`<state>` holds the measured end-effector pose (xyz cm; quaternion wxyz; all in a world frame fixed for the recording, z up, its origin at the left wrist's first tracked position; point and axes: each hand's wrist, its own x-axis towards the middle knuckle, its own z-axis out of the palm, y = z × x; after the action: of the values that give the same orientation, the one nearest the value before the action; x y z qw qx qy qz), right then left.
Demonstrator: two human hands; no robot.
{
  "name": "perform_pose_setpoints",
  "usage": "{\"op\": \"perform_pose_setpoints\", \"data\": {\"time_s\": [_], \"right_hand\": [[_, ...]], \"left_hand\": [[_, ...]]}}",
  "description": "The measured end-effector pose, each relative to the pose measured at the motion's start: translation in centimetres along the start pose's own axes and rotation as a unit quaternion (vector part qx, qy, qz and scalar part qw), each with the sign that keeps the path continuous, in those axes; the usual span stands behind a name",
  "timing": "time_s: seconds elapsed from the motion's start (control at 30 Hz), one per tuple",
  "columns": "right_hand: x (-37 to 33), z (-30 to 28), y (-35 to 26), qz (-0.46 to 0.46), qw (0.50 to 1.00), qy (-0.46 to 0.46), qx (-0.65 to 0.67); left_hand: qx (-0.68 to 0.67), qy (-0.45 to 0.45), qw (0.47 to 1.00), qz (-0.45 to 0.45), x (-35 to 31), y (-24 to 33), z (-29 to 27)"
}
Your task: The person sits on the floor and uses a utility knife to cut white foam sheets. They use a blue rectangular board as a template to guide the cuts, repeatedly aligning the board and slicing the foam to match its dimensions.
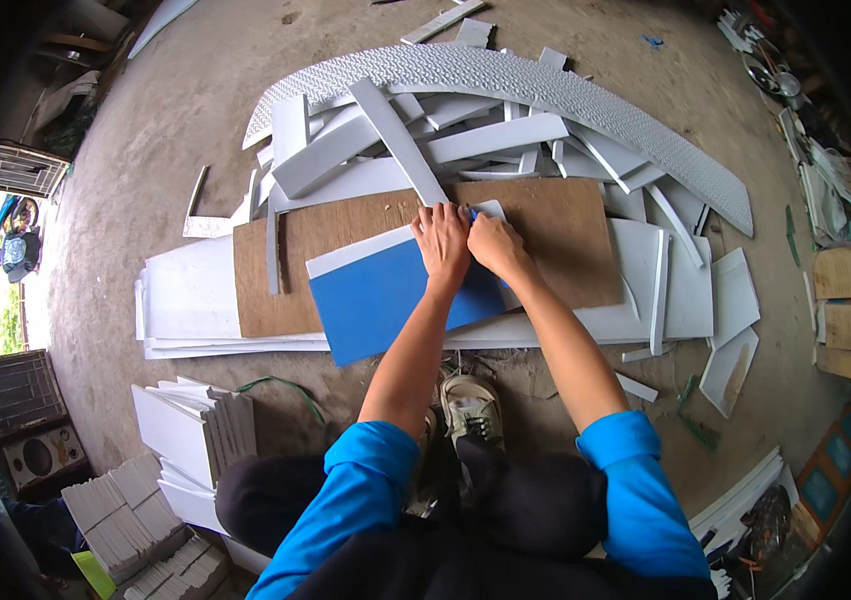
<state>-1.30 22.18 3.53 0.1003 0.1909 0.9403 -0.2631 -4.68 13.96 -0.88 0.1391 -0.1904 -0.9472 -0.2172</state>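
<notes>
A blue rectangular sheet (370,295) lies at a slant over a white panel (360,248), whose far edge shows as a pale strip. Under both is a brown wooden board (555,235). My left hand (440,245) presses flat near the sheet's far edge, fingers spread. Right beside it, my right hand (497,243) is closed, knuckles up. A bit of blue shows by its fingertips, but what it grips is mostly hidden. A long white strip (395,140) reaches from the pile down to my left fingertips.
Beyond the board lies a heap of white offcuts (495,138) with a curved, textured strip (505,75) along its back. Large white sheets (190,290) lie beneath. Stacked white panels (195,430) stand at near left; a shoe (472,408) is close to the sheets' near edge.
</notes>
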Motion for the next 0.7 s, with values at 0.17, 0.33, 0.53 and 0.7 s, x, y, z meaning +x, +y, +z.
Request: {"op": "perform_pose_setpoints", "data": {"time_s": [0.17, 0.33, 0.53, 0.7], "right_hand": [[-3.7, -0.2, 1.5, 0.059, 0.993, -0.095, 0.032], [-10.4, 1.9, 4.3, 0.032, 0.998, -0.053, 0.009], [-14.9, 2.8, 5.4, 0.068, 0.994, -0.087, 0.006], [-15.5, 2.0, 5.0, 0.066, 0.994, -0.088, -0.013]], "left_hand": [[-0.006, 0.009, 1.000, -0.001, 0.0, 0.0, 0.0], [0.003, 0.017, 1.000, 0.003, -0.2, 0.0, 0.1], [-0.003, 0.018, 1.000, 0.014, -0.2, -0.1, 0.1], [-0.005, 0.001, 1.000, 0.014, 0.1, -0.2, 0.0]]}}
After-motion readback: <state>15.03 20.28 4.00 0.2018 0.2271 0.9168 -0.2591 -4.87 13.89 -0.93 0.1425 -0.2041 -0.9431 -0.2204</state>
